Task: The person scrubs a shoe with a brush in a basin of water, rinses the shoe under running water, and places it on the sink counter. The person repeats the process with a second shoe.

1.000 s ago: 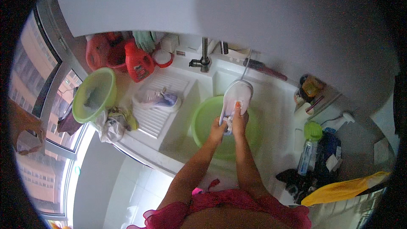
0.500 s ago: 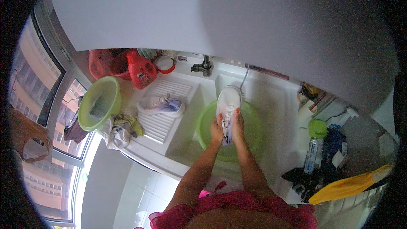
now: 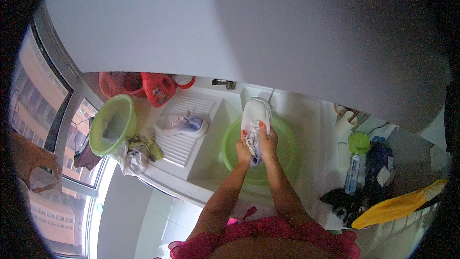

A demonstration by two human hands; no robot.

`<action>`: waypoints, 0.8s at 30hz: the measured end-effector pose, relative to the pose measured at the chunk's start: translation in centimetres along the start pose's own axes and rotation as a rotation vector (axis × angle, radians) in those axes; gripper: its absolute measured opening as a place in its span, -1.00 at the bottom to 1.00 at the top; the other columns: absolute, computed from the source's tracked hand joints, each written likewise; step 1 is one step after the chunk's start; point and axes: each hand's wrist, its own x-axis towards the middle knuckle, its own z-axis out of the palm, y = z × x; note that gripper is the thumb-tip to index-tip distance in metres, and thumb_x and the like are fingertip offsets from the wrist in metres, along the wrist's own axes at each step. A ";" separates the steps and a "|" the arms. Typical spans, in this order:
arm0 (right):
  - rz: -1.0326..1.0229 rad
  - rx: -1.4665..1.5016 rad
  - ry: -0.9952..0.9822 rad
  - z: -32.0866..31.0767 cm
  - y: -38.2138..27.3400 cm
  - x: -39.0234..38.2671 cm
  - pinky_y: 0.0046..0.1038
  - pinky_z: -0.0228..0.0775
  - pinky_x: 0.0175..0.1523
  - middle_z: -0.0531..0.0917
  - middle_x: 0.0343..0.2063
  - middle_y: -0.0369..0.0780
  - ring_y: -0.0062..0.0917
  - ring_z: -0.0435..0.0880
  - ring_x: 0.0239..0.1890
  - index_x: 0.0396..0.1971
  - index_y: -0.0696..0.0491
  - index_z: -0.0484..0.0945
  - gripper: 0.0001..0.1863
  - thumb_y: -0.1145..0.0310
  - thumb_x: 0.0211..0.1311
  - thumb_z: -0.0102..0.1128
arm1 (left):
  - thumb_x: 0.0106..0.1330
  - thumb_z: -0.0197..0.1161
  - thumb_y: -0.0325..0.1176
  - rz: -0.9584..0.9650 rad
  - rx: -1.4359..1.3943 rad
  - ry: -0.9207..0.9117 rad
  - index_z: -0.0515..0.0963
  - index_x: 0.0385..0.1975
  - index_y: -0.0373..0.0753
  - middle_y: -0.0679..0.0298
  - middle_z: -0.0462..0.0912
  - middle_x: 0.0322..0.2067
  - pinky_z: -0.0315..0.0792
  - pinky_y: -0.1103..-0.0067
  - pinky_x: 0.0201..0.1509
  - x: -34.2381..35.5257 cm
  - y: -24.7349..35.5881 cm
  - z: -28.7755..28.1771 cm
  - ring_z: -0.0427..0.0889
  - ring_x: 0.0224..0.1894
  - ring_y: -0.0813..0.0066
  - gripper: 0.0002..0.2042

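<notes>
A white lace-up sneaker (image 3: pixel 256 111) with a bluish heel is held over a green basin (image 3: pixel 289 149) inside the white sink. My left hand (image 3: pixel 244 151) is closed on its left side, and my right hand (image 3: pixel 268 143) grips its right side with the thumb by the laces. The toe points away from me, and the laces face up. On the ribbed washboard (image 3: pixel 180 151) to the left lies a second white and bluish sneaker (image 3: pixel 184 123). My fingers beneath the held sneaker are hidden.
A faucet (image 3: pixel 224 84) stands behind the sink. Red detergent bottles (image 3: pixel 158 89), a tilted green basin (image 3: pixel 128 110) and crumpled cloths (image 3: pixel 137 156) are at the left. On the right sit a green-capped bottle (image 3: pixel 355 170), dark cloth (image 3: pixel 341 204) and a yellow cloth (image 3: pixel 397 206).
The view has tipped, so the faucet and bottles sit lower and the white cabinet hides more of them. The sneaker has tilted slightly, still between both hands.
</notes>
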 end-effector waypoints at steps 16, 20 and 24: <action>-0.053 -0.036 -0.325 -1.5 -1.0 -0.1 -0.46 0.33 -0.22 0.55 -0.36 -0.16 -0.47 0.52 -0.32 -0.21 0.20 0.40 -0.52 0.02 0.17 -0.03 | 0.30 -0.03 -0.19 0.108 -0.214 -0.136 0.25 -0.12 -0.32 0.23 0.39 -0.25 0.29 0.59 -0.14 -0.7 3.1 -0.4 0.35 -0.24 0.53 -0.68; -0.025 0.027 -0.170 0.4 -2.4 -2.5 -0.35 0.35 -0.27 0.53 -0.41 -0.08 -0.32 0.54 -0.37 -0.28 0.19 0.37 -0.53 0.04 0.05 0.12 | 0.25 0.07 -0.24 0.098 -0.299 -0.049 0.32 -0.20 -0.32 0.27 0.46 -0.35 0.34 0.65 -0.26 -0.8 3.9 -0.8 0.39 -0.34 0.61 -0.73; -0.151 -0.099 0.003 1.3 -0.8 -3.0 -0.27 0.34 -0.35 0.55 -0.47 -0.01 -0.16 0.54 -0.44 -0.35 0.19 0.40 -0.56 0.08 0.00 0.17 | 0.23 0.10 -0.30 0.205 -0.199 0.039 0.38 -0.31 -0.33 0.28 0.49 -0.41 0.36 0.64 -0.33 -0.7 3.3 -0.9 0.41 -0.39 0.61 -0.79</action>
